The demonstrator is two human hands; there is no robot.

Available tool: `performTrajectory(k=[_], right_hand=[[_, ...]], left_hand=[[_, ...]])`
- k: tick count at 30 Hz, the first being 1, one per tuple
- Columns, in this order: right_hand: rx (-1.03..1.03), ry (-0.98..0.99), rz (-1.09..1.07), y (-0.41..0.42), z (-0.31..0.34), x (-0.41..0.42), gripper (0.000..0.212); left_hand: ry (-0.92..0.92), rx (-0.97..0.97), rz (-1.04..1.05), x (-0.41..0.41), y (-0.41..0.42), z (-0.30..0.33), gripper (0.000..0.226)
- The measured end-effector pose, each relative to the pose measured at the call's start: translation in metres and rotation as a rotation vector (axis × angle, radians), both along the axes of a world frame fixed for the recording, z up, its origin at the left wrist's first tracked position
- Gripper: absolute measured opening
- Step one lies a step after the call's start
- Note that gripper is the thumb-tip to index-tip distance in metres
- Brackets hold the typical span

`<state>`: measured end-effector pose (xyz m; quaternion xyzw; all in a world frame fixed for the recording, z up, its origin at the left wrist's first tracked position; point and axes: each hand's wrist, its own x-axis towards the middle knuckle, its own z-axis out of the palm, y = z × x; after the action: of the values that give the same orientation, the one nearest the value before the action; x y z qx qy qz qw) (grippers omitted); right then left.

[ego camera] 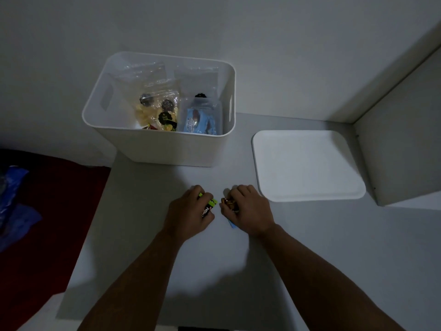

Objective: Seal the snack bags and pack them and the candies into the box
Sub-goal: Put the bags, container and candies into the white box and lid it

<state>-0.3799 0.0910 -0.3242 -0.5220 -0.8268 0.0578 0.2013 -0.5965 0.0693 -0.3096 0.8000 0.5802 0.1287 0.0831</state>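
A white plastic box (167,146) stands open at the back of the grey table. Inside it lean clear snack bags: one with yellow snacks and black stickers (158,108), one with blue packets (201,120). In front of the box, my left hand (188,215) is closed around a green and black candy wrapper (208,207). My right hand (248,211) is closed over brown-gold wrapped candies (227,202), with a blue wrapper edge (232,225) sticking out beneath it. Both hands rest on the table, a few centimetres apart.
The box's flat white lid (307,166) lies on the table to the right of my hands. A white cabinet side (401,144) rises at the far right. A dark red cloth (47,223) with a blue plastic bag (12,199) lies left of the table.
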Motion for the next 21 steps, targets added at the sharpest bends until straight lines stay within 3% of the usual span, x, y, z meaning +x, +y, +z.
performTrajectory(k=[7, 11, 16, 21], right_hand=[[-0.249, -0.023, -0.002, -0.030, 0.029, 0.004, 0.034], [-0.415, -0.018, -0.111, -0.034, 0.068, 0.011, 0.036], [-0.340, 0.125, -0.264, -0.009, 0.153, 0.007, 0.032], [-0.186, 0.362, -0.362, 0.050, 0.245, -0.031, 0.032]], left_hand=[[-0.139, -0.145, 0.040, 0.008, -0.041, 0.024, 0.021], [-0.122, -0.123, 0.004, 0.016, -0.055, 0.060, 0.022], [-0.184, -0.057, 0.086, 0.016, -0.017, 0.147, 0.021], [-0.408, 0.091, 0.278, -0.007, 0.056, 0.232, 0.029]])
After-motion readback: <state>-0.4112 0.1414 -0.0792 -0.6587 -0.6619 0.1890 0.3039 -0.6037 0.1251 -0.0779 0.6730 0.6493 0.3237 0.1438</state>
